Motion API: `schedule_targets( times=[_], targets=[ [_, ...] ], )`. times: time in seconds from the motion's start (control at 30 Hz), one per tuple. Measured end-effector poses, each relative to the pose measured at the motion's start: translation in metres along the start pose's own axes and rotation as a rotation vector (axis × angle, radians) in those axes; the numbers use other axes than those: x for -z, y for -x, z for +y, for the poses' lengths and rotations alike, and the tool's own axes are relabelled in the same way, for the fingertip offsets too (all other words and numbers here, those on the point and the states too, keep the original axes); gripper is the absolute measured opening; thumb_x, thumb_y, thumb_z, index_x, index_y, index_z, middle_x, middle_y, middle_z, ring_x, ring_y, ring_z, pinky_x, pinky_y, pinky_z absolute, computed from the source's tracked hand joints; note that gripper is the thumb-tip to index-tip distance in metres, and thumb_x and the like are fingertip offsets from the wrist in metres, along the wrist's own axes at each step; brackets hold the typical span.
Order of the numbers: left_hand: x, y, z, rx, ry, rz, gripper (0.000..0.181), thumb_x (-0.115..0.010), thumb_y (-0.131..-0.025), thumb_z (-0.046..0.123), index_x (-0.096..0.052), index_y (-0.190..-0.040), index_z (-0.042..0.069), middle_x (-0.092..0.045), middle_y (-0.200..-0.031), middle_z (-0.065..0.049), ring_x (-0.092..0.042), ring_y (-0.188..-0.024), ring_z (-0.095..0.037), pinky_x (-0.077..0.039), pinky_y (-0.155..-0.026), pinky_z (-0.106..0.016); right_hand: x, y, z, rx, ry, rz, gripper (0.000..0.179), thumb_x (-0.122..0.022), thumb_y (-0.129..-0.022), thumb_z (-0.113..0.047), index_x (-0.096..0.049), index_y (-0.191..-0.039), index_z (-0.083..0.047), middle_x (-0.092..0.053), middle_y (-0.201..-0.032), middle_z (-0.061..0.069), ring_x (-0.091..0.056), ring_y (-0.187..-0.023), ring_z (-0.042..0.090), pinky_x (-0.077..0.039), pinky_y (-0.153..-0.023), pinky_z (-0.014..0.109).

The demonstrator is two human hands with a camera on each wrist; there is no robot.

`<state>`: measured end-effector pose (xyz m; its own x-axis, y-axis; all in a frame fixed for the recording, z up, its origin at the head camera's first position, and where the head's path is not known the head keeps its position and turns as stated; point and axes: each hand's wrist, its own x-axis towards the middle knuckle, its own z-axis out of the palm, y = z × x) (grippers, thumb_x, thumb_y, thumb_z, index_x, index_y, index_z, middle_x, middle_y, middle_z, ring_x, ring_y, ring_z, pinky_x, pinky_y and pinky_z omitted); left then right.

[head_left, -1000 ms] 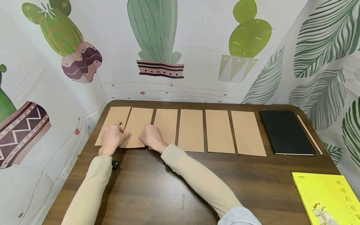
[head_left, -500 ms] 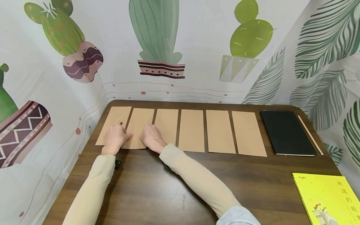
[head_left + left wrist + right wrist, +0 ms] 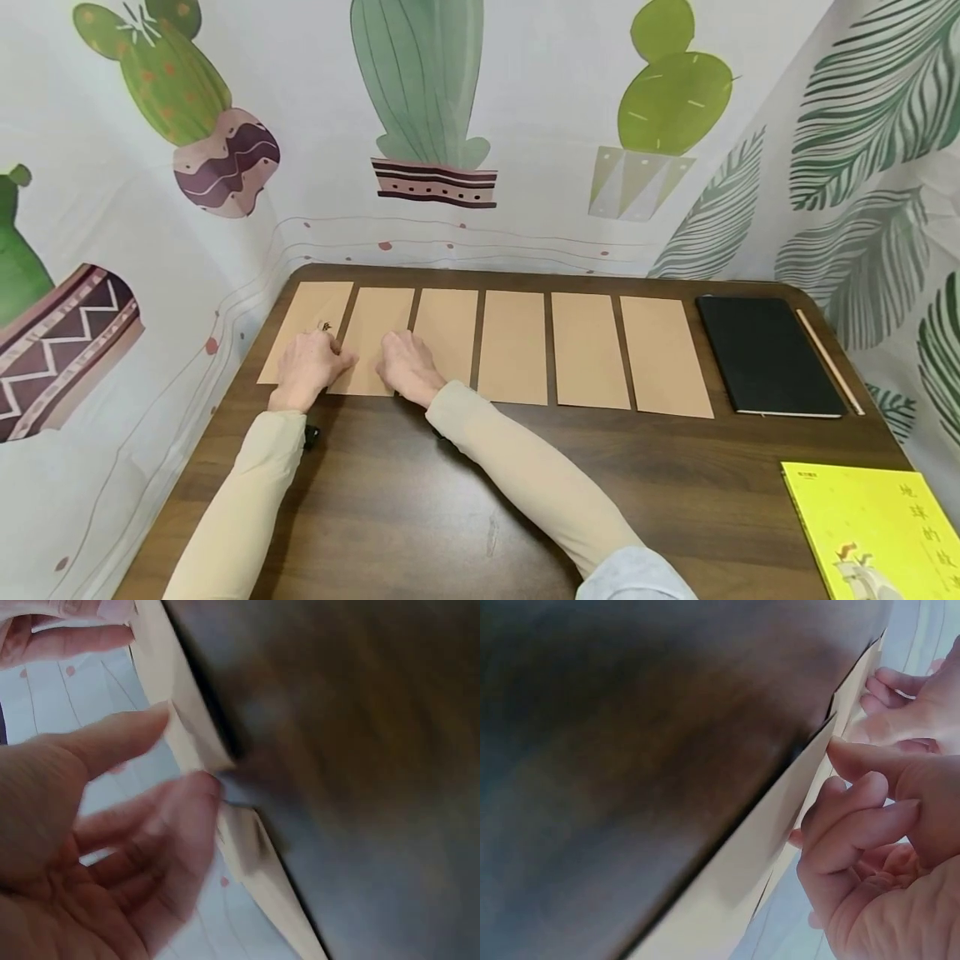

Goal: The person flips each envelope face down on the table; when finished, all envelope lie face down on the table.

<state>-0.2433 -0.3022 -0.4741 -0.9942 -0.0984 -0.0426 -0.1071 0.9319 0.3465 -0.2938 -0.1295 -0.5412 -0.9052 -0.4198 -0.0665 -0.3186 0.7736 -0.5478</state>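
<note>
Several brown paper sheets lie in a row across the far part of the table. My left hand (image 3: 309, 367) rests over the near edge of the leftmost sheet (image 3: 313, 304), which bears a small dark mark. In the left wrist view, its thumb (image 3: 142, 731) touches the edge of the second sheet (image 3: 378, 312), and the other fingers are loosely bent. My right hand (image 3: 408, 367) lies across the border of the second and third sheets (image 3: 447, 312). Its thumb (image 3: 855, 757) is at a sheet's corner and its fingers curl inward; I cannot tell whether they pinch the paper.
Farther right are three more brown sheets (image 3: 513, 346), a black notebook (image 3: 768, 354) and a thin wooden stick (image 3: 828, 358). A yellow book (image 3: 870, 517) lies at the near right of the wooden table (image 3: 390, 500). A cactus-print cloth (image 3: 525, 208) hangs behind.
The second sheet's near edge, slightly raised a second ago, now lies flatter and a little further right. Both hands have shifted only slightly, and the head view has drifted a little.
</note>
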Motion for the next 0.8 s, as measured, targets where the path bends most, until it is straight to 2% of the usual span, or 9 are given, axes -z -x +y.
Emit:
schedule_targets(
  times=[0.07,0.17,0.27,0.37,0.47,0.6,0.7,0.8],
  targets=[
    [0.003,0.001,-0.007,-0.003,0.009,0.034,0.027,-0.078,-0.097,0.032,-0.084,-0.099,0.006,-0.082,-0.099,-0.022,-0.075,-0.085,-0.039,-0.056,-0.064,-0.045,-0.002,-0.001,-0.001,0.027,0.004,0.006,0.035,-0.076,-0.095,-0.018,-0.060,-0.064,-0.018,-0.063,-0.066,-0.004,-0.058,-0.057,0.010,-0.049,-0.048,0.025],
    [0.008,0.001,-0.015,0.014,0.041,0.089,0.029,-0.073,-0.100,0.031,-0.083,-0.109,0.005,-0.082,-0.109,-0.023,-0.077,-0.096,-0.045,-0.060,-0.073,-0.054,0.001,0.002,-0.003,0.029,-0.006,0.028,0.041,-0.074,-0.097,-0.022,-0.055,-0.061,-0.020,-0.056,-0.060,-0.005,-0.054,-0.054,0.009,-0.047,-0.049,0.024],
    [0.013,-0.002,-0.020,0.034,0.077,0.129,0.030,-0.069,-0.101,0.032,-0.082,-0.114,0.007,-0.082,-0.112,-0.023,-0.077,-0.099,-0.050,-0.060,-0.076,-0.061,0.014,0.013,-0.011,0.002,-0.017,0.037,0.049,-0.073,-0.099,-0.025,-0.049,-0.057,-0.020,-0.048,-0.054,-0.005,-0.049,-0.051,0.010,-0.045,-0.050,0.027],
    [0.018,-0.004,-0.028,0.051,0.082,0.146,0.032,-0.069,-0.102,0.031,-0.080,-0.117,0.004,-0.082,-0.112,-0.025,-0.076,-0.102,-0.052,-0.060,-0.080,-0.062,0.030,0.025,-0.029,0.005,-0.043,0.011,0.054,-0.073,-0.101,-0.026,-0.047,-0.055,-0.019,-0.043,-0.051,-0.005,-0.045,-0.049,0.010,-0.045,-0.049,0.028],
    [0.026,-0.003,-0.040,0.098,0.053,0.156,0.035,-0.069,-0.102,0.030,-0.079,-0.119,0.001,-0.080,-0.116,-0.029,-0.073,-0.107,-0.055,-0.059,-0.084,-0.063,0.022,0.021,-0.046,0.044,-0.053,-0.002,0.058,-0.073,-0.102,-0.033,-0.046,-0.053,-0.019,-0.040,-0.049,-0.008,-0.043,-0.048,0.008,-0.044,-0.049,0.027],
    [0.037,-0.002,-0.054,0.178,0.032,0.120,0.044,-0.069,-0.102,0.037,-0.076,-0.124,-0.001,-0.073,-0.128,-0.035,-0.067,-0.118,-0.060,-0.056,-0.089,-0.068,0.007,0.005,-0.066,0.056,-0.050,-0.011,0.056,-0.075,-0.102,-0.042,-0.054,-0.055,-0.020,-0.047,-0.050,-0.009,-0.051,-0.052,0.008,-0.048,-0.054,0.028],
    [0.042,-0.003,-0.062,0.248,0.018,0.076,0.050,-0.072,-0.099,0.047,-0.077,-0.117,0.000,-0.071,-0.128,-0.037,-0.064,-0.120,-0.062,-0.054,-0.090,-0.069,0.010,0.004,-0.085,0.064,-0.065,-0.037,0.049,-0.075,-0.102,-0.040,-0.063,-0.059,-0.019,-0.060,-0.054,-0.007,-0.061,-0.058,0.010,-0.052,-0.058,0.027],
    [0.041,-0.005,-0.070,0.306,0.012,0.019,0.059,-0.075,-0.094,0.055,-0.076,-0.110,-0.002,-0.069,-0.127,-0.039,-0.065,-0.118,-0.062,-0.054,-0.090,-0.070,0.011,0.003,-0.100,0.076,-0.075,-0.045,0.047,-0.074,-0.103,-0.038,-0.066,-0.063,-0.016,-0.066,-0.061,-0.005,-0.064,-0.061,0.011,-0.054,-0.060,0.026]
  ],
)
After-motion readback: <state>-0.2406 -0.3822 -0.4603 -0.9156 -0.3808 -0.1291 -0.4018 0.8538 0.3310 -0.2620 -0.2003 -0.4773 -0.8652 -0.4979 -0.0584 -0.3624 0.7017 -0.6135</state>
